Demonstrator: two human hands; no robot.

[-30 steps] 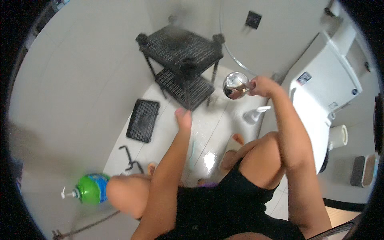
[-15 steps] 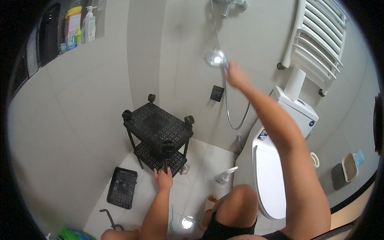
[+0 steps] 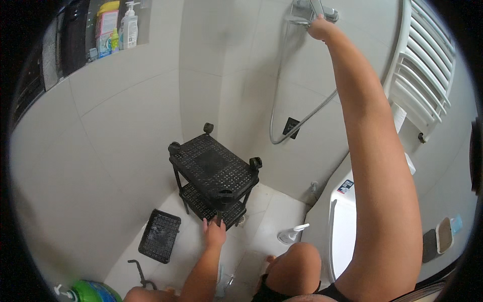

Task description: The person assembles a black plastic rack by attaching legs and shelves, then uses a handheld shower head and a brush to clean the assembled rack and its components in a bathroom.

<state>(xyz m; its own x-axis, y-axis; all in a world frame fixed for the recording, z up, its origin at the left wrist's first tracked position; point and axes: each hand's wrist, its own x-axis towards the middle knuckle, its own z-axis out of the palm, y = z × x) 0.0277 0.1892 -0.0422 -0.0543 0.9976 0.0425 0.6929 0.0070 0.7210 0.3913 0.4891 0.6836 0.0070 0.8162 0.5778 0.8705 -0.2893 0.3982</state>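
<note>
A black plastic rolling cart (image 3: 214, 161) stands upside down in the corner, casters up, its perforated panels looking wet. My left hand (image 3: 215, 234) is closed around the leg at its near corner, by the lower shelf. High up on the wall, my right hand (image 3: 321, 29) grips the handle of a shower head (image 3: 316, 7), in front of the chrome mixer tap (image 3: 330, 13). The top of the shower head is cut off by the picture's edge. From there its metal hose (image 3: 273, 121) hangs in a loop.
On the floor lie a black perforated tray (image 3: 159, 236) and a dark bent rod (image 3: 140, 274). A white bottle (image 3: 292, 234) stands near the toilet (image 3: 342, 226). A green jug (image 3: 93, 292) is at lower left. A towel rail (image 3: 422, 65) and a bottle ledge (image 3: 113, 61) flank the walls.
My right hand has risen with the shower head from mid-wall to the mixer tap, and the hose loop has lifted. My left hand keeps its hold on the cart leg. The view has shifted.
</note>
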